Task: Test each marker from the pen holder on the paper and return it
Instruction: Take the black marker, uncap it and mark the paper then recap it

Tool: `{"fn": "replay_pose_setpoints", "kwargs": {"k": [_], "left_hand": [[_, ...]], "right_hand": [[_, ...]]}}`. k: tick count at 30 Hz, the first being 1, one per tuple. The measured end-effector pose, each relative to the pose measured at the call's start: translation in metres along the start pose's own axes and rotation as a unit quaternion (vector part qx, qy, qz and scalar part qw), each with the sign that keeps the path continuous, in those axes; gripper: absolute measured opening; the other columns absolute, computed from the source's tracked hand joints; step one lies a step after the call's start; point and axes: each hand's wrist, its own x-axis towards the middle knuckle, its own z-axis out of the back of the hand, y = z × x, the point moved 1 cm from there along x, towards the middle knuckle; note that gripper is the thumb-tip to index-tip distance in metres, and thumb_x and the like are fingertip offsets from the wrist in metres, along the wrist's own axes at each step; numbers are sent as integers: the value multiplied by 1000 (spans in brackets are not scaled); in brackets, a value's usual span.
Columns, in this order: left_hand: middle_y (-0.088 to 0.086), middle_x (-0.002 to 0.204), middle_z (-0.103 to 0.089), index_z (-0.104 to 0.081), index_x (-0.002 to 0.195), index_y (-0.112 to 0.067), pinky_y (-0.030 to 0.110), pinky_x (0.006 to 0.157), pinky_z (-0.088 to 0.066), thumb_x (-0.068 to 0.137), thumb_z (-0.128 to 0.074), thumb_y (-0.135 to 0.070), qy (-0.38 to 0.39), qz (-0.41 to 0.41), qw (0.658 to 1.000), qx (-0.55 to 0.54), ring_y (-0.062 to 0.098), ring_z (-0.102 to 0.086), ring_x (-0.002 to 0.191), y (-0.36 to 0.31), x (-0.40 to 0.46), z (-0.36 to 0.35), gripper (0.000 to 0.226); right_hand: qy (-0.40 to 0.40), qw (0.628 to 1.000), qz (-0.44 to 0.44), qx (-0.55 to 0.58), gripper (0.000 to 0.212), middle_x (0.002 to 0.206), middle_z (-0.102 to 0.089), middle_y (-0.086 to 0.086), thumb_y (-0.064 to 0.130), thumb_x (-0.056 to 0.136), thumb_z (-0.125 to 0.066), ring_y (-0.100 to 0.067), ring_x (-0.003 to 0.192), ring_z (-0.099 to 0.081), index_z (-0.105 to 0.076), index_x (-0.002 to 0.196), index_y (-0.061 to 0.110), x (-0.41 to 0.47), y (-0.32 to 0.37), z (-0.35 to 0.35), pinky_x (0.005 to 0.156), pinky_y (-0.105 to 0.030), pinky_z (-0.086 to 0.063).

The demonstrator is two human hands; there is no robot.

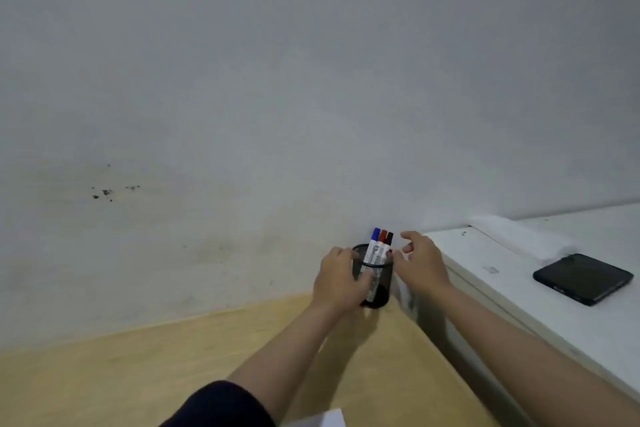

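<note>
Corner of white paper (325, 419) at the near edge of the pale wooden desk (138, 374). Farther back, left hand (341, 279) wrapped around the black mesh pen holder (375, 282) — right hand (420, 262) spread, grip empty, beside three capped markers (379, 246). Risk: tipping the light holder, or dragging two markers out together.

One head-worn wide-angle view, looking forward and slightly down

The camera sits above the person's forearms, facing a pale wall (311, 80) that fills most of the picture. The wooden bench (138, 374) runs along the bottom edge, near; the pen holder (375, 284) stands far, at arm's reach; a white cabinet (519, 288) crosses the right.
</note>
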Motion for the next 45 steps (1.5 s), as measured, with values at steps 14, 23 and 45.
{"fn": "replay_pose_setpoints", "kwargs": {"k": [14, 23, 45], "left_hand": [[1, 102, -60, -67, 92, -11, 32, 80, -47, 78, -65, -44, -87, 22, 996, -20, 19, -54, 100, 24, 44, -43, 35], [3, 104, -59, -61, 105, -12, 23, 77, -40, 86, -57, -28, -62, 36, 994, -77, 17, -56, 96, 0, 25, -27, 25], [6, 75, -66, -61, 83, -12, 23, 63, -53, 78, -68, -2, -135, 24, 905, -403, 16, -64, 67, -63, -96, 159, 13]], "right_hand": [[-33, 998, 29, 34, 15, 84, -61, -6, 20, 80, -66, -18, 72, -57, -60, 93, 16, 49, -23, -27, 59, -26, -43], [-71, 983, 117, 123, 20, 89, -63, -3, 6, 76, -66, -4, 64, -61, -66, 91, 20, 18, 14, 8, 63, -9, -47], [-34, 942, 181, 279, 19, 92, -68, 1, 21, 77, -73, -10, 84, -66, -68, 94, 25, -132, 149, 61, 71, -28, -55]]}}
